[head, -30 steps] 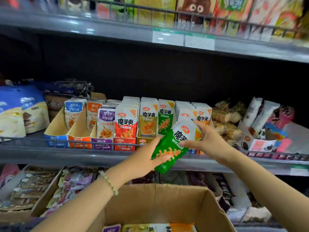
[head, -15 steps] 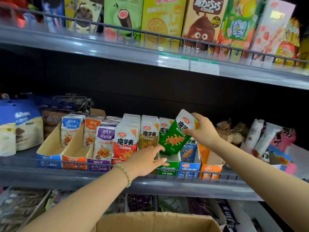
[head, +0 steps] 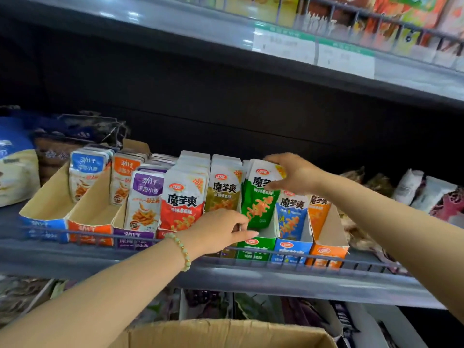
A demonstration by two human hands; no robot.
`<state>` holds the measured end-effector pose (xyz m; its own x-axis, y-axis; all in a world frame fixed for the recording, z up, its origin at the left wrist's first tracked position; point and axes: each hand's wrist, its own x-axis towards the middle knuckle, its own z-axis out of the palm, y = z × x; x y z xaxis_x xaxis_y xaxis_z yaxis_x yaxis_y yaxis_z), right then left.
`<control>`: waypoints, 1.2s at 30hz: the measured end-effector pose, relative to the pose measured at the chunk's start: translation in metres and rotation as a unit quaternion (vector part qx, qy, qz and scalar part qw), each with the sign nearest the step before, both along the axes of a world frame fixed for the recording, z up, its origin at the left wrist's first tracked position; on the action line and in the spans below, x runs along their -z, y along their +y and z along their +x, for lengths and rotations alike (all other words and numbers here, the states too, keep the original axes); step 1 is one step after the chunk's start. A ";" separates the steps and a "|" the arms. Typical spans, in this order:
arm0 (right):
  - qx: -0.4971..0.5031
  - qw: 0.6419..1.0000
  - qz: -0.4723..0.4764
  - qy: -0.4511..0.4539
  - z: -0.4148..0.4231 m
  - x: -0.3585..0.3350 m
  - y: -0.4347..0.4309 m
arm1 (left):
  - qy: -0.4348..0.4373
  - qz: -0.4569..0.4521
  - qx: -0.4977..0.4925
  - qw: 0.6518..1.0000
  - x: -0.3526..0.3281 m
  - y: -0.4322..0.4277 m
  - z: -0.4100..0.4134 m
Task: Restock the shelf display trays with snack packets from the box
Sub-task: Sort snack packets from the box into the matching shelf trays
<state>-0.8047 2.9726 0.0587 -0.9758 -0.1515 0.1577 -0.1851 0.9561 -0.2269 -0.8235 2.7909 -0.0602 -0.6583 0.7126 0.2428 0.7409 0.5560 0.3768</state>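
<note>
One green packet [head: 258, 199], pinched at its top edge between the thumb and fingers of the right hand [head: 295, 175]. It hangs below the grip, long axis near upright, top tipped slightly right, print facing out. Its lower end stands in the green tray [head: 253, 248] (between gold packets [head: 223, 194] and blue packets [head: 291, 212]). Left hand [head: 222, 229] is nearer the tray lip, fingers loosely extended by the packet's bottom edge; contact unclear. Box [head: 226, 332] sits below.

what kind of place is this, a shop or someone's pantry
Most likely a shop's snack aisle. The upper shelf carries price labels on its edge, identical snack packets stand in branded display trays behind a wire rail, and the right hand holds a green packet in one, above a cardboard box.
</note>
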 end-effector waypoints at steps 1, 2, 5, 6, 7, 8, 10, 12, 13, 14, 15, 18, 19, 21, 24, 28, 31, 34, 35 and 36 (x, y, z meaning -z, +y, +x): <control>0.004 0.999 0.036 0.004 -0.004 0.004 -0.003 | -0.004 0.004 0.003 1.000 0.001 0.000 -0.001; 0.014 0.996 0.084 0.019 -0.007 0.010 -0.004 | -0.005 0.007 0.005 1.000 0.002 0.000 -0.002; 0.030 0.974 0.206 0.093 -0.023 0.029 -0.003 | -0.002 0.008 0.007 1.000 0.003 0.001 -0.004; 0.034 0.972 0.207 0.103 -0.027 0.033 -0.002 | 0.000 0.009 0.009 1.000 0.004 0.001 -0.004; 0.037 0.976 0.188 0.102 -0.031 0.035 -0.001 | 0.000 0.010 0.011 1.000 0.005 0.001 -0.005; 0.037 0.981 0.162 0.098 -0.034 0.036 -0.001 | 0.000 0.010 0.012 1.000 0.005 0.000 -0.005; 0.036 0.985 0.135 0.105 -0.040 0.038 0.000 | 0.000 0.008 0.015 1.000 0.005 0.000 -0.004; 0.038 0.983 0.129 0.125 -0.046 0.040 0.002 | 0.003 0.005 0.014 1.000 0.004 0.000 -0.004; 0.042 0.983 0.121 0.134 -0.050 0.041 0.003 | 0.004 0.005 0.013 1.000 0.004 0.000 -0.004; 0.043 0.983 0.112 0.139 -0.053 0.042 0.004 | 0.005 0.008 0.012 1.000 0.004 0.000 -0.004; 0.043 0.984 0.105 0.141 -0.055 0.043 0.006 | 0.005 0.011 0.011 1.000 0.004 0.000 -0.004; 0.036 0.984 0.108 0.136 -0.056 0.044 0.008 | 0.006 0.013 0.013 1.000 0.005 0.000 -0.004; 0.035 0.983 0.114 0.136 -0.056 0.044 0.008 | 0.003 0.017 0.014 1.000 0.005 0.000 -0.004; 0.037 0.982 0.115 0.147 -0.056 0.045 0.009 | -0.002 0.024 0.012 1.000 0.006 0.000 -0.003; 0.034 0.983 0.072 0.166 -0.053 0.044 0.009 | 0.002 0.028 -0.001 1.000 0.005 -0.001 -0.001; 0.014 0.988 0.006 0.155 -0.031 0.034 0.007 | 0.032 -0.005 -0.036 0.999 0.001 -0.003 0.015; -0.014 0.989 -0.048 0.143 0.003 0.031 0.006 | 0.087 -0.030 -0.059 0.994 -0.001 -0.008 0.034; -0.038 0.989 -0.062 0.128 0.047 0.040 0.006 | 0.123 -0.044 -0.065 0.989 -0.001 -0.022 0.062; -0.046 0.990 -0.065 0.113 0.062 0.046 0.006 | 0.122 -0.041 -0.062 0.990 0.000 -0.028 0.073; -0.053 0.992 -0.072 0.094 0.078 0.055 0.005 | 0.111 -0.035 -0.059 0.991 0.001 -0.034 0.085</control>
<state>-0.7266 2.9774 0.0037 -0.9071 -0.2139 0.3626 -0.3343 0.8894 -0.3116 -0.7387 2.7567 -0.0616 -0.6734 0.6542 0.3443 0.7300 0.6622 0.1693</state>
